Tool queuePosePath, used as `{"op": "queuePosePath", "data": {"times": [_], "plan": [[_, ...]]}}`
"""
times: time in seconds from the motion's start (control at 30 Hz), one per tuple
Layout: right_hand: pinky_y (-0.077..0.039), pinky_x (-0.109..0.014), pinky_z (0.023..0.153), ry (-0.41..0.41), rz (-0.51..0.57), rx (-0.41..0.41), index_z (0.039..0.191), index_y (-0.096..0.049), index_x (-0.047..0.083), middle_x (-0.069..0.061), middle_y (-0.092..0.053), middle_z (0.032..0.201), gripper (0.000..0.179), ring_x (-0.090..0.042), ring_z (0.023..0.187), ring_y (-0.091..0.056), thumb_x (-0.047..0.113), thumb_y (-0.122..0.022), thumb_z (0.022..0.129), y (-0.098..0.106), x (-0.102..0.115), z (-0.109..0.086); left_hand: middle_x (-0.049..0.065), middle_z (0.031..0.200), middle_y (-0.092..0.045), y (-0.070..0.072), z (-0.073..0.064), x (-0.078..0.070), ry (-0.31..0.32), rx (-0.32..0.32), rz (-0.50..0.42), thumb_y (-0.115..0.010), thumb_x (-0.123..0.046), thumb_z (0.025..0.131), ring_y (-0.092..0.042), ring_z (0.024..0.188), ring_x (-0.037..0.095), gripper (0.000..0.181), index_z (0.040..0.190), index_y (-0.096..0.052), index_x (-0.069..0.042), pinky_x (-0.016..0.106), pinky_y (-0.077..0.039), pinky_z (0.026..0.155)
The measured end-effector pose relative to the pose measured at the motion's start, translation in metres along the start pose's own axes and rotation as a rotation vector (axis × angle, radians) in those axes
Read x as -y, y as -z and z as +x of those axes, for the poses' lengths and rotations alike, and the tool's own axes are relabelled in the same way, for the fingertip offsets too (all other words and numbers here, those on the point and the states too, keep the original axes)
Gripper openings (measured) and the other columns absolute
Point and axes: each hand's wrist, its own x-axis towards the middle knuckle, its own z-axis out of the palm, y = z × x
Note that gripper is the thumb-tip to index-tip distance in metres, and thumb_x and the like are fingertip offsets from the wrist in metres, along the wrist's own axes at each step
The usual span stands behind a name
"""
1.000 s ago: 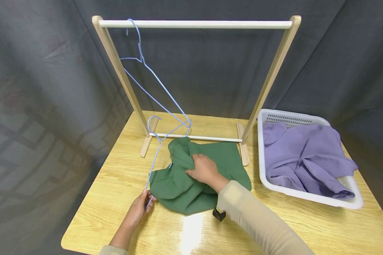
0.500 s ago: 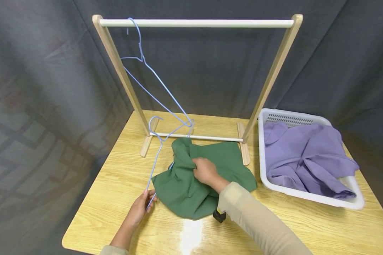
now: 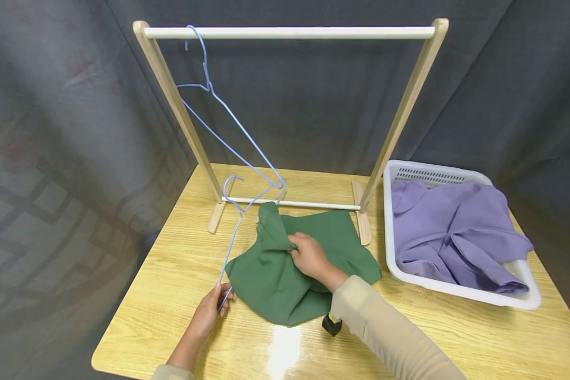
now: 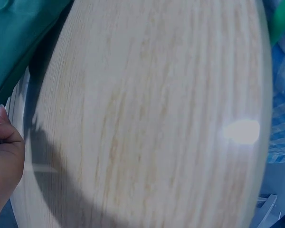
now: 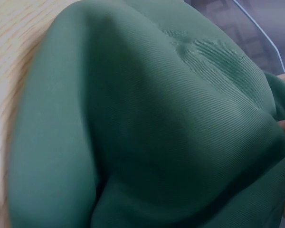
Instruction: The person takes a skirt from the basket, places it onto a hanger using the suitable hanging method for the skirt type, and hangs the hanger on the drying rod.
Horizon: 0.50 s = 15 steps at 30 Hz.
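Observation:
In the head view a green cloth garment (image 3: 285, 290) lies bunched on the table, partly over a blue wire hanger (image 3: 231, 237). My left hand (image 3: 211, 309) grips the hanger's near end, beside the garment's left edge. The hanger's hook and shoulders show, while part of its lower bar is hidden under the cloth. My right hand (image 3: 310, 257) pinches a raised fold in the garment's middle. The right wrist view is mostly filled by green fabric (image 5: 180, 118), with fingertips at its right edge. In the left wrist view the hand (image 4: 4, 152) shows at the left edge.
A wooden rack (image 3: 290, 33) with white rails stands at the back. Another blue hanger (image 3: 237, 124) hangs from its top rail at left. On the right, a white basket (image 3: 461, 293) holds purple cloth (image 3: 456, 237). A dark curtain backs the table (image 3: 161, 295).
My right hand has shifted slightly rightward and down, pulling the green fold with it. The garment's left edge has drawn a little to the right. My left hand stays on the hanger.

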Motion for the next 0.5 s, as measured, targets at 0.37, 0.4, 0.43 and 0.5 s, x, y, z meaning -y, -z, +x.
{"op": "queuePosePath", "data": {"times": [0.37, 0.4, 0.43, 0.5], "plan": [[-0.037, -0.027, 0.058, 0.066, 0.033, -0.077, 0.096, -0.062, 0.008, -0.002, -0.051, 0.077, 0.022, -0.013, 0.066, -0.046, -0.005, -0.053, 0.081, 0.0019, -0.0003, -0.0013, 0.017, 0.095, -0.042, -0.0028, 0.0006, 0.0023, 0.02, -0.016, 0.002, -0.018, -0.039, 0.094, -0.038, 0.073, 0.014, 0.059, 0.12, -0.036, 0.011, 0.019, -0.037, 0.059], [-0.036, -0.028, 0.058, 0.071, 0.033, -0.079, 0.097, -0.062, 0.008, -0.003, -0.052, 0.077, 0.022, -0.013, 0.067, -0.046, -0.005, -0.053, 0.081, 0.0017, -0.0006, -0.0012, 0.017, 0.095, -0.042, -0.0034, 0.0005, 0.0019, 0.021, -0.017, 0.001, -0.019, -0.039, 0.094, -0.038, 0.073, 0.014, 0.059, 0.119, -0.036, 0.011, 0.019, -0.037, 0.059], [-0.036, -0.028, 0.058, 0.077, 0.034, -0.082, 0.098, -0.062, 0.007, -0.004, -0.052, 0.078, 0.022, -0.013, 0.067, -0.046, -0.004, -0.052, 0.082, 0.0016, -0.001, -0.0012, 0.017, 0.095, -0.042, -0.0039, 0.0005, 0.0015, 0.023, -0.016, 0.0, -0.019, -0.039, 0.094, -0.038, 0.073, 0.014, 0.058, 0.119, -0.037, 0.011, 0.019, -0.037, 0.059], [-0.036, -0.028, 0.058, 0.088, 0.036, -0.088, 0.1, -0.061, 0.007, -0.005, -0.053, 0.079, 0.023, -0.014, 0.069, -0.047, -0.003, -0.051, 0.083, 0.0014, -0.0013, -0.0008, 0.017, 0.095, -0.041, -0.005, 0.0004, 0.0007, 0.026, -0.007, 0.002, -0.018, -0.038, 0.094, -0.038, 0.072, 0.014, 0.057, 0.119, -0.037, 0.01, 0.02, -0.037, 0.06]]}}
